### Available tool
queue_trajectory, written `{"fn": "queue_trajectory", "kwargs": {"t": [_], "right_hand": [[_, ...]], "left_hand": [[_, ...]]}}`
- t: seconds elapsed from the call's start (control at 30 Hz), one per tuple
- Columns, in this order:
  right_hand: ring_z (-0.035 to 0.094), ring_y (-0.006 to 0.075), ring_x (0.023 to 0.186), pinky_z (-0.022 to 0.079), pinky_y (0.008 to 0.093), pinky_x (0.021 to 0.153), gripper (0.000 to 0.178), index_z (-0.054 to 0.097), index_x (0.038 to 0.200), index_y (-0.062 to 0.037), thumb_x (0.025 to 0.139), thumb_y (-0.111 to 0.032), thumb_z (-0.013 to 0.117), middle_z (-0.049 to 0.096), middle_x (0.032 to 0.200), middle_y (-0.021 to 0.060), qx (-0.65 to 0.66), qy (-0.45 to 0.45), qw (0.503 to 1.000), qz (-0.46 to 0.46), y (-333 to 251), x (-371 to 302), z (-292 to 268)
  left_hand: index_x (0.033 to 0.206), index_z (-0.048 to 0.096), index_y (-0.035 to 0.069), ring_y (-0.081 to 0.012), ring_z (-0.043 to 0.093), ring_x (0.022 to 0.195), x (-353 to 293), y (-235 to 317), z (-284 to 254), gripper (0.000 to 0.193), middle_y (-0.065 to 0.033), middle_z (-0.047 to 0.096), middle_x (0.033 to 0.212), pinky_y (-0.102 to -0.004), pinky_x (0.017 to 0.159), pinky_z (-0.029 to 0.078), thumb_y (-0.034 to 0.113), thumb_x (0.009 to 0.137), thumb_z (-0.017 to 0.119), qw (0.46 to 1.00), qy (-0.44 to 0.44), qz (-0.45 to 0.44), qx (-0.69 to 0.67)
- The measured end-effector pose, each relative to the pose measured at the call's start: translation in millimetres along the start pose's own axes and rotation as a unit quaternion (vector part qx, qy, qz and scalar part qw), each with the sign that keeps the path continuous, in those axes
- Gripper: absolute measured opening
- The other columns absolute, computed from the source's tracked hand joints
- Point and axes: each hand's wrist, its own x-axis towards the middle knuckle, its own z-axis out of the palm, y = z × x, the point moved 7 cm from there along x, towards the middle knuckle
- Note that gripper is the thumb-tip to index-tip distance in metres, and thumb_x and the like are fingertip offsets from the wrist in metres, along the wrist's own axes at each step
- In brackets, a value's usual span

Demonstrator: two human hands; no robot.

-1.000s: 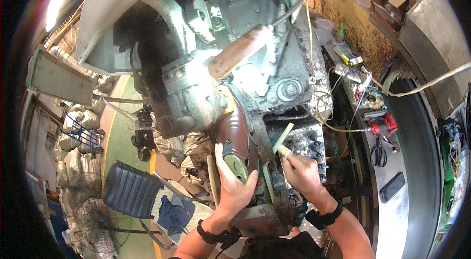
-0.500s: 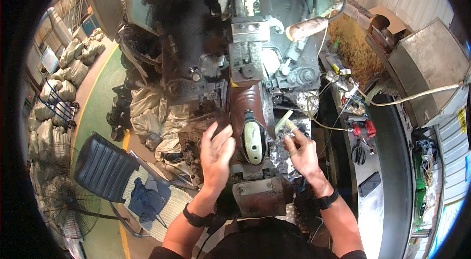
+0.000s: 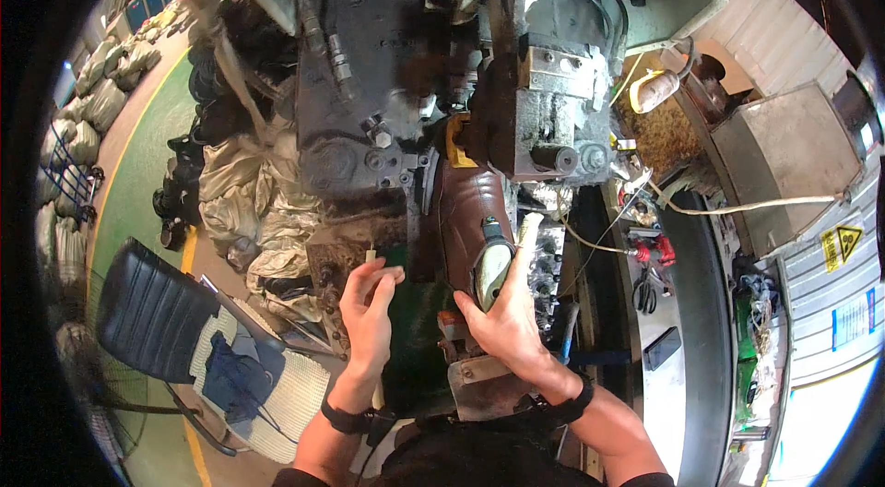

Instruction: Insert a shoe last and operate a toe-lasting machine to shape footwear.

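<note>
A brown leather shoe [image 3: 470, 219] with a pale green shoe last [image 3: 495, 266] in its opening sits in the dark machine, toe end under the block. My right hand [image 3: 512, 326] is closed around its heel end, thumb on the left and fingers along the right side. The tip of one right finger has a pale covering. To the left of the shoe, apart from it, my left hand [image 3: 367, 307] has loosely bent fingers with nothing visible in them. A thin pale rod [image 3: 378, 393] shows beside and behind that hand.
The machine's metal block [image 3: 553, 118] rises beyond the shoe. At left stand a black-backed chair [image 3: 152, 312] and pale sacks [image 3: 249, 173]. On the right are a narrow bench with a phone [image 3: 662, 349], scissors [image 3: 645, 296], a red tool [image 3: 656, 250] and a dark belt [image 3: 705, 330].
My right hand has come from beside the shoe onto its heel end. The left hand has moved away from the shoe, and its fingers have bent. The whole view has shifted.
</note>
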Motion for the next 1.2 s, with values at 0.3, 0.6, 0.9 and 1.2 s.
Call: {"fn": "queue_trajectory", "kwargs": {"t": [0.3,0.6,0.9,1.2], "right_hand": [[0.012,0.0411,0.155,0.022,0.0419,0.123,0.125,-0.01,0.161,-0.0006,0.077,-0.001,0.082,0.003,0.163,0.0367,0.049,0.045,0.995,-0.075,0.9,-3.7,-5.5],[0.05,0.0364,0.136,0.037,0.045,0.118,0.074,0.039,0.153,-0.0008,0.089,-0.023,0.068,0.052,0.148,0.0229,0.754,-0.107,0.563,0.321,25.3,-125.2,-53.3],[0.061,0.0245,0.119,0.049,0.0369,0.101,0.076,0.022,0.159,-0.0058,0.105,-0.053,0.048,0.057,0.137,0.0204,0.555,0.008,0.821,0.133,26.2,-128.2,-142.5],[0.074,0.0368,0.092,0.058,0.0396,0.077,0.049,0.045,0.145,0.0032,0.1,-0.008,0.061,0.071,0.107,0.0229,-0.141,0.199,0.97,-0.002,16.8,-193.7,-238.8]], "left_hand": [[0.12,0.064,-0.001,-0.021,0.07,0.1,-13.9,13.4,29.4,0.021,-0.0122,0.074,0.106,-0.0335,0.094,0.053,0.008,0.101,0.06,0.994,-0.05,-0.058,-0.075],[0.144,0.048,0.001,-0.0389,0.056,0.128,-49.0,58.3,112.8,0.082,-0.024,0.058,0.139,-0.053,0.113,0.04,0.065,0.094,0.048,0.897,-0.222,-0.152,-0.352],[0.122,0.062,-0.006,-0.0278,0.069,0.101,-164.8,43.7,198.8,0.055,-0.0184,0.07,0.116,-0.0393,0.095,0.054,0.041,0.095,0.051,0.867,-0.392,-0.241,-0.193],[0.118,0.065,-0.001,-0.0177,0.069,0.094,-235.8,15.8,270.9,0.037,-0.0081,0.072,0.104,-0.0302,0.085,0.053,0.026,0.095,0.053,0.846,-0.466,-0.229,-0.12]]}}
